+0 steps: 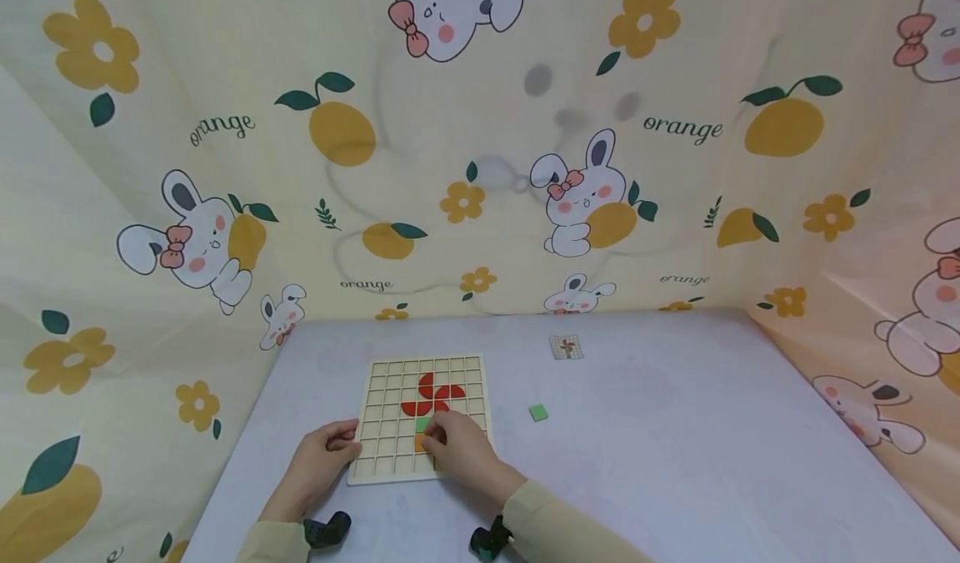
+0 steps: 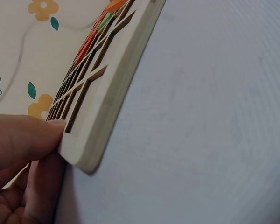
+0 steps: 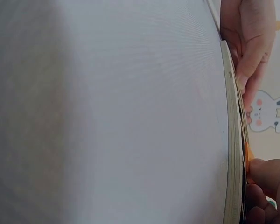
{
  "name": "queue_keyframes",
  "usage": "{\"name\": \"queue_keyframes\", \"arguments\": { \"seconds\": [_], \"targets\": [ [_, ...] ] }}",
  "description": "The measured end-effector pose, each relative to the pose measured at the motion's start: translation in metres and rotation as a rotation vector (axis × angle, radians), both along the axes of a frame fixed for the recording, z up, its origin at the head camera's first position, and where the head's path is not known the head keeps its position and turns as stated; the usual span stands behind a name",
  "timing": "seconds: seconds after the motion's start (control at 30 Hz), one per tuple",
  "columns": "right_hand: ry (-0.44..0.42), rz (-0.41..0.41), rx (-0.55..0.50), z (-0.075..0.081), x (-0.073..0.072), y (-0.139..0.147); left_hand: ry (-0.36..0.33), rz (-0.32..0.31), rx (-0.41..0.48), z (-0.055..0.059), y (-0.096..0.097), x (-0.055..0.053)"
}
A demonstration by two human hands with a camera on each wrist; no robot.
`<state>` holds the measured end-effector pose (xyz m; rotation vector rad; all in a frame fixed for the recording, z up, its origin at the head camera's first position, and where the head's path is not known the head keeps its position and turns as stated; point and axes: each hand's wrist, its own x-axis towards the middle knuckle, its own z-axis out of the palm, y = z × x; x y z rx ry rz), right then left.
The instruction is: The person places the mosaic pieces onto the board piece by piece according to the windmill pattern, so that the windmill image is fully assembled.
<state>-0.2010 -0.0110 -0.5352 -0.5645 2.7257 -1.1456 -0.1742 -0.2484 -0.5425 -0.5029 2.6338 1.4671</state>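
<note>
A wooden grid board [image 1: 386, 463] lies on the table. Several red quarter-round pieces [image 1: 426, 385] form a pinwheel in its cells, with a green square tile [image 1: 423, 424] just below them. My left hand [image 1: 318, 467] holds the board's left edge; in the left wrist view its thumb [image 2: 42, 135] lies on the board's corner area. Over the cell under the green tile, my right hand [image 1: 468, 454] pinches an orange tile [image 1: 420, 443]. In the right wrist view this orange tile [image 3: 249, 153] stands tilted above the board. My fingers hide part of it and some of the cells.
A loose green square tile [image 1: 538, 413] lies right of the board. Farther back is a small pattern card [image 1: 566, 347] showing a pinwheel on a grid. A printed cloth [image 1: 480, 246] rises behind the table and along its sides. Dark straps with devices [image 1: 327, 530] sit on both wrists.
</note>
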Motion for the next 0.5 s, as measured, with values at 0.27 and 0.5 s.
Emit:
{"name": "queue_keyframes", "arguments": {
  "seconds": [0.27, 0.5],
  "targets": [
    [-0.004, -0.011, 0.002, 0.0026, 0.0009, -0.0002, 0.002, -0.003, 0.011, 0.0015, 0.0001, 0.001],
    [-0.027, -0.024, -0.005, 0.0051, 0.0017, 0.0002, 0.008, -0.007, 0.012, 0.0011, -0.0006, 0.0013]
  ]
}}
